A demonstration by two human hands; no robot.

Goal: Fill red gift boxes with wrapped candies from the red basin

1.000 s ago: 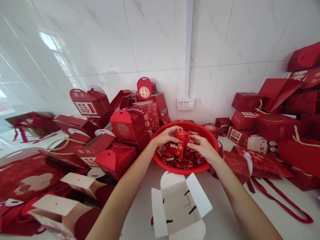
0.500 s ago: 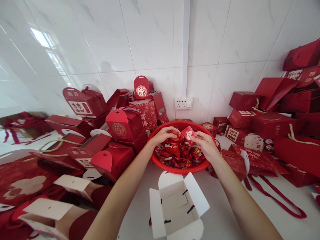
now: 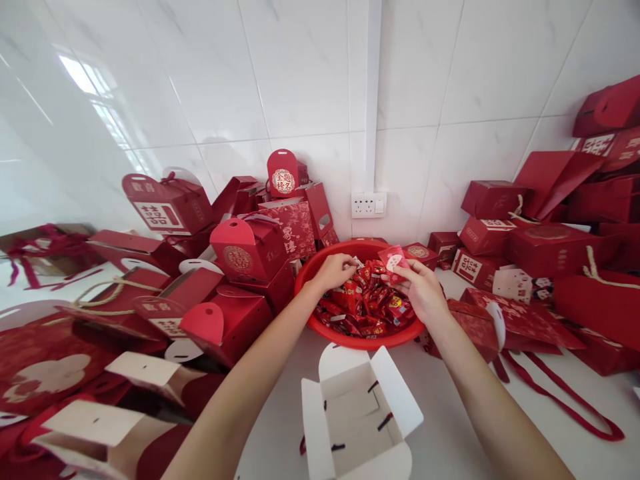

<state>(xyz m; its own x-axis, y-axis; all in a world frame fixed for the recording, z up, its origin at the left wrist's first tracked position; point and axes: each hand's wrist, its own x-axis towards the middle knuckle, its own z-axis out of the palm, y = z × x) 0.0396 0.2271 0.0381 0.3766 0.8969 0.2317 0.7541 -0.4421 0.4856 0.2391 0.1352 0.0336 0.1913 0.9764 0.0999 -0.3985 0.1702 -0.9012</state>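
A red plastic basin [image 3: 367,343] holds many shiny red wrapped candies [image 3: 350,297]. Over its right side, my right hand [image 3: 425,288] pinches a red candy packet [image 3: 394,260] with a pale pink picture on it. My left hand [image 3: 336,272] is above the left part of the basin, fingers curled together at the candies; whatever lies between its fingertips is hidden. In front of the basin stands an open white-lined box [image 3: 357,423], flaps spread, with dark ribbon ends poking through its inside walls.
Red gift boxes [image 3: 247,250] are piled on the left, several with rope or ribbon handles. More red boxes [image 3: 550,250] are stacked on the right, beside a loose red ribbon strap [image 3: 575,407]. A wall socket [image 3: 369,205] sits on the tiles behind the basin.
My right hand has drawn slightly right with the packet, now turned flatter to view. My left hand has moved a little right, its fingers curling in. More candies show between the hands.
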